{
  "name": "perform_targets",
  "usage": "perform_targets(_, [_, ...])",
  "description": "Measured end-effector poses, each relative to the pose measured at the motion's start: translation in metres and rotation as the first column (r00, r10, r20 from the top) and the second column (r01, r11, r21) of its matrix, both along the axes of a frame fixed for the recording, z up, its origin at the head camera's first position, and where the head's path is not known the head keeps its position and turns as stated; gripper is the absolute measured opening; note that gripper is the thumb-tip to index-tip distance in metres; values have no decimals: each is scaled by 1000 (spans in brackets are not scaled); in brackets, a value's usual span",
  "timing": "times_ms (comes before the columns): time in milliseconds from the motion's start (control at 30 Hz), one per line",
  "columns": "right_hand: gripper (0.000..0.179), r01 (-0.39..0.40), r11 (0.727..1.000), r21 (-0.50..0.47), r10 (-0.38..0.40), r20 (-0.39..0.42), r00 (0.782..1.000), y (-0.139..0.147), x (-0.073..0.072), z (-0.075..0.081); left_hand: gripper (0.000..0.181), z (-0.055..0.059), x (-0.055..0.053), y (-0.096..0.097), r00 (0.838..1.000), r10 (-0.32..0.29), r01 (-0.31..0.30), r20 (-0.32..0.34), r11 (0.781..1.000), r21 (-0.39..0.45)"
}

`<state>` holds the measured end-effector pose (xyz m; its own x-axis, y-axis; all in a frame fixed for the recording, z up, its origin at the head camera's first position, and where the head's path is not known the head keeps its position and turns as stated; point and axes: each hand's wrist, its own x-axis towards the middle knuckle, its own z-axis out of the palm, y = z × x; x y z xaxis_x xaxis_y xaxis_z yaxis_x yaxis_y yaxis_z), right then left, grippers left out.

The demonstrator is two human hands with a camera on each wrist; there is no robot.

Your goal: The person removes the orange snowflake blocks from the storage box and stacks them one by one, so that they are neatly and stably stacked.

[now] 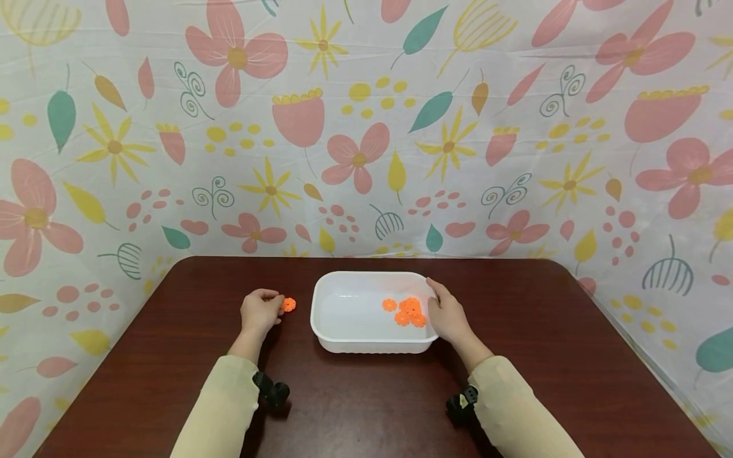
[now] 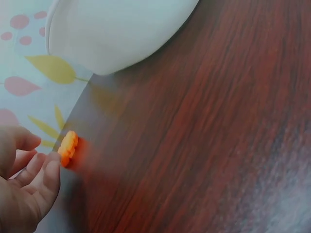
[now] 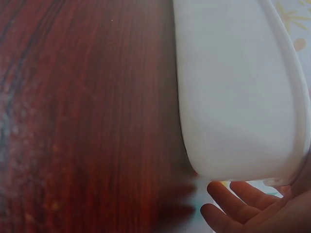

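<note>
My left hand [image 1: 261, 312] pinches a small orange flower-shaped piece [image 1: 289, 305] at its fingertips, left of a white plastic tub [image 1: 366, 347]. In the left wrist view this piece [image 2: 68, 148] stands tilted at the fingertips, close over the table, with a shadow beside it. My right hand [image 1: 450, 316] holds the tub by its right end, the upper part of the hand over the rim. Fingers [image 3: 238, 206] show outside the tub's end wall in the right wrist view. Several more orange flower-shaped pieces [image 1: 410, 310] lie bunched inside at the tub's right end, with a single piece [image 1: 389, 305] beside them.
The tub stands on a dark red-brown wooden table [image 1: 355, 407] with rounded far corners. Behind the far edge hangs a white cloth [image 1: 366, 216] printed with flowers and leaves. Black wrist cameras [image 1: 272, 390] sit at both light-coloured sleeves [image 1: 220, 407].
</note>
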<state>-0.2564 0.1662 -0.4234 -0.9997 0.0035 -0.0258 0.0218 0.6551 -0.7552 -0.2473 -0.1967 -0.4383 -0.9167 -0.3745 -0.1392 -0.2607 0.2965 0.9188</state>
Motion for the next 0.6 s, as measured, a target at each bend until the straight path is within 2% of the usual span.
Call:
perform_targets(233, [48,0,1000,2,0,1,1000,0,-1,-1,26,9,-1,10,997,-18,14,-73,998,-60])
perform_targets(600, [48,6,1000,-4,-6,13,1000,-2,-2,-1,22,24,1,34,973,-85,81,-216,996,-30])
